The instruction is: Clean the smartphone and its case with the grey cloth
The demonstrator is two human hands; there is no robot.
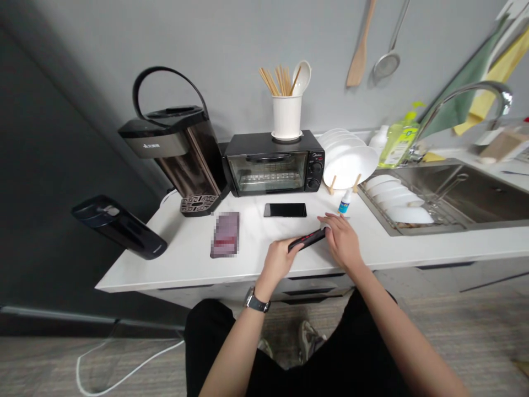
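Over the front part of the white counter (256,264), my left hand (279,259) is wrapped round one end of a slim black object with red marks (308,239). My right hand (342,240) is at its other end, fingers together, with a small white piece (324,226) under the fingertips; what this is I cannot make out. Just behind my right hand stands a small white bottle with a blue label (344,203). A black phone (285,210) lies flat behind the black object. To the left lies a blurred purple item (225,234).
A black toaster oven (270,165) carries a white utensil cup (287,117). Left are a water dispenser (185,160) and a dark bottle-shaped item (119,227). Right are racked white plates (351,162), a soap bottle (399,143) and a sink (487,193) with bowls (397,201).
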